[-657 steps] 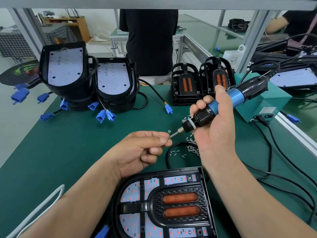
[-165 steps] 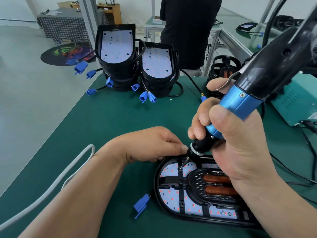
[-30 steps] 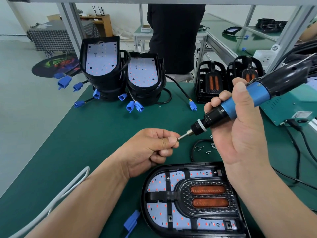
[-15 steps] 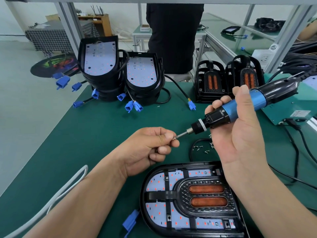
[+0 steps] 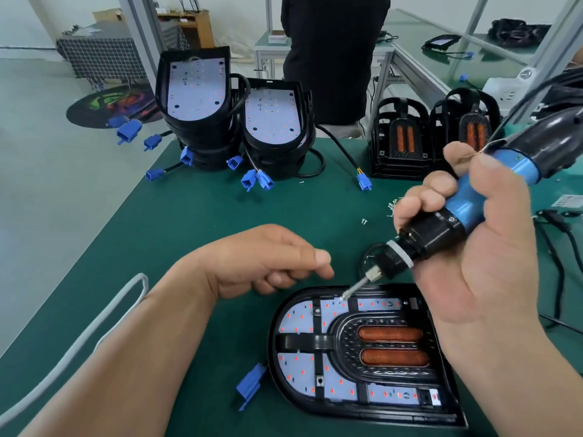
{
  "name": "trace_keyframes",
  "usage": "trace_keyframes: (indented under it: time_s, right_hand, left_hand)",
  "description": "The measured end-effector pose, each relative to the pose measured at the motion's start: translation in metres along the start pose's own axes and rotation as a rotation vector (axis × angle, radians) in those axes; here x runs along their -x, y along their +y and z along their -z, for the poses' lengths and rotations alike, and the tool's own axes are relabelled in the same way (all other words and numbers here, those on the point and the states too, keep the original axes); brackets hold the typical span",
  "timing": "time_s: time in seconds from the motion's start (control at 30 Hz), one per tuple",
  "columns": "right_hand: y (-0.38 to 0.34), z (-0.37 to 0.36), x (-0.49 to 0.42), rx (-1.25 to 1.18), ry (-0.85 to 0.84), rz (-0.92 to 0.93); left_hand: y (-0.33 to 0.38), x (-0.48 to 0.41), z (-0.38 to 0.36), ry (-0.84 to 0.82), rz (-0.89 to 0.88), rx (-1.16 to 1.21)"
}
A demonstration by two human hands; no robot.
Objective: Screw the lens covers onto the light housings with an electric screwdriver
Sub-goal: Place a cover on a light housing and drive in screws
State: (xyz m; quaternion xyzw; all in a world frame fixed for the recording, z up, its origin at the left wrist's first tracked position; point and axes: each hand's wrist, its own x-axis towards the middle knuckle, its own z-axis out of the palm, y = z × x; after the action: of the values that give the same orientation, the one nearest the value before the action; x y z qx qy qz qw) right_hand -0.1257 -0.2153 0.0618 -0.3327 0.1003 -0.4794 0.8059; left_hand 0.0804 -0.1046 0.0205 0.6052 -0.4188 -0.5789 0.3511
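Green desk [image 5: 189,231]: by the look of it, you're seating a screw in the housing [image 5: 362,409] lying flat before you.
The fingers [image 5: 421,198] of your right hand [image 5: 479,263] clench the screwdriver [image 5: 467,206], bit [image 5: 355,288] angled onto the far edge of the lens cover [image 5: 318,340]; your left hand [image 5: 268,260] hangs loose, holding nothing. Next, I judge: stand the bit upright, press, drive.

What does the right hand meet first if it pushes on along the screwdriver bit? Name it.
The bit of the electric screwdriver in the right hand slants down-left; its tip would likely land on the lens cover near its far edge, depth unclear.
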Motion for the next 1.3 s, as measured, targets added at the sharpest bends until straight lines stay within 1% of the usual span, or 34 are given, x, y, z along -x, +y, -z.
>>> trace_keyframes:
  time_s: [0.1, 0.23, 0.4, 0.77, 0.97, 1.3]
  right_hand:
    - [0.0, -0.004, 0.013, 0.037, -0.055, -0.042]
    - [0.003, -0.008, 0.025, 0.078, -0.135, -0.084]
    - [0.01, -0.011, 0.036, 0.138, -0.203, -0.093]
    - [0.022, -0.012, 0.044, 0.232, -0.287, -0.095]
    - [0.022, -0.014, 0.047, 0.275, -0.313, -0.068]
    - [0.025, -0.012, 0.049, 0.288, -0.363, -0.08]
  left_hand:
    - [0.0, 0.003, -0.001, -0.056, -0.018, -0.17]
    - [0.0, 0.004, -0.005, -0.071, -0.025, -0.248]
    - [0.001, 0.004, -0.008, -0.04, -0.028, -0.256]
    - [0.005, 0.006, -0.014, -0.015, -0.049, -0.315]
    - [0.005, 0.006, -0.014, -0.028, -0.063, -0.304]
    - [0.007, 0.008, -0.015, -0.055, -0.09, -0.301]
